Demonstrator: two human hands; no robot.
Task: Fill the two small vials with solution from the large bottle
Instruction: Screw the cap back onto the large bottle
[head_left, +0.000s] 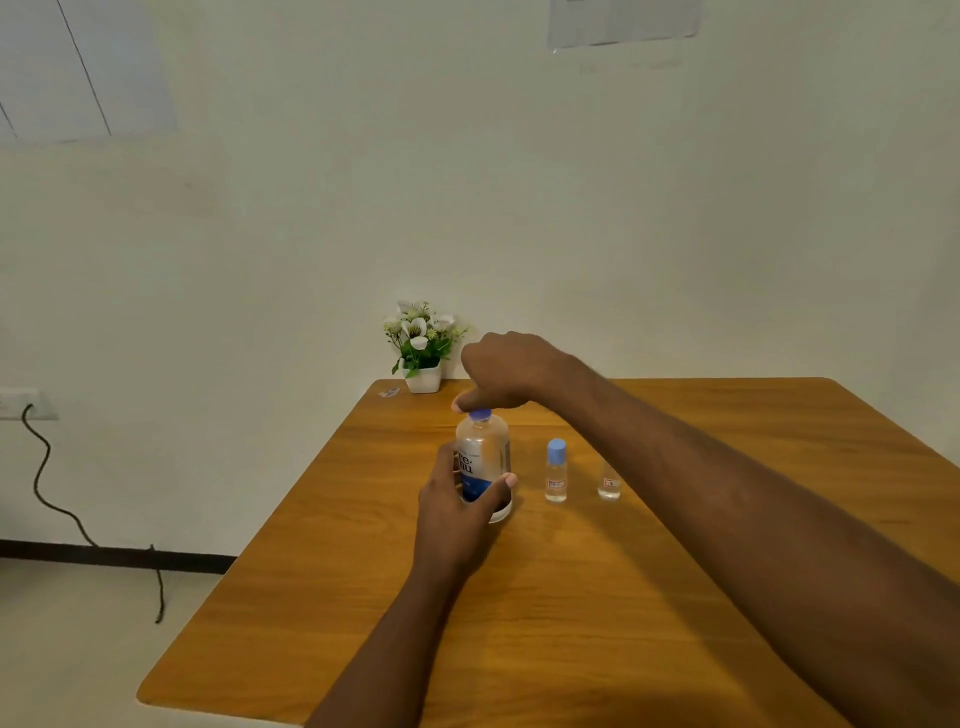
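Note:
A large clear bottle (483, 452) with a blue and white label stands upright on the wooden table (571, 597). My left hand (452, 506) grips its lower body from the left, thumb across the front. My right hand (506, 371) sits on top of the bottle, fingers curled round its blue cap (480, 414). To the right stands a small vial with a blue cap (556, 473). Further right a second small vial (609, 486) is partly hidden behind my right forearm, so its top cannot be seen.
A white pot of artificial flowers (423, 348) stands at the table's far left corner, with a small scrap (388, 393) beside it. A wall socket (21, 402) and dangling black cable (41, 467) are at the left.

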